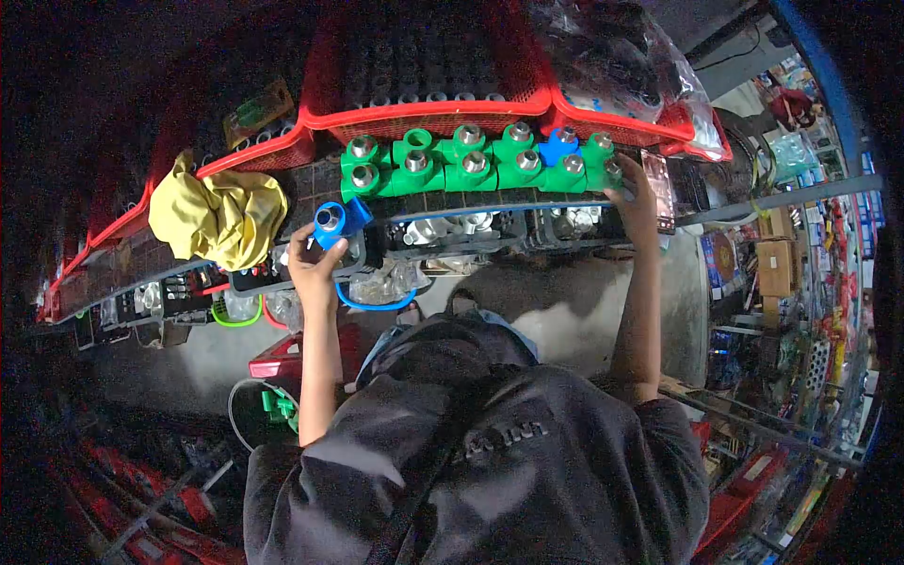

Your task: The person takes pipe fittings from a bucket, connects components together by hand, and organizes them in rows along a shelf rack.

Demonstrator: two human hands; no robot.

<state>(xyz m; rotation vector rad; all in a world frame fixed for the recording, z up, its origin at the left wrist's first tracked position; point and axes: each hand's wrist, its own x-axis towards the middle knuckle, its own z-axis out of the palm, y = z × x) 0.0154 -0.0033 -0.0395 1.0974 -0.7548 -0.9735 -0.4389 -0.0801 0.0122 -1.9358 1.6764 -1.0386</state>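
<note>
My left hand (314, 264) grips a blue pipe fitting (330, 218) with a threaded metal socket, held in front of the shelf edge. At the right end of a double row of green pipe fittings (476, 176), my right hand (637, 196) has its fingers closed round the last green pipe fitting (597, 177). Metal threaded ends face up on most of the fittings. One other blue fitting (561, 146) sits in the back row among the green ones. The fingertips of my right hand are partly shadowed.
Red plastic baskets (428, 112) line the back of the shelf. A crumpled yellow cloth (218, 212) lies at the left. Below the shelf edge hang bins with metal parts and a blue-rimmed basket (377, 306). A bucket (247, 414) containing green fittings stands at lower left.
</note>
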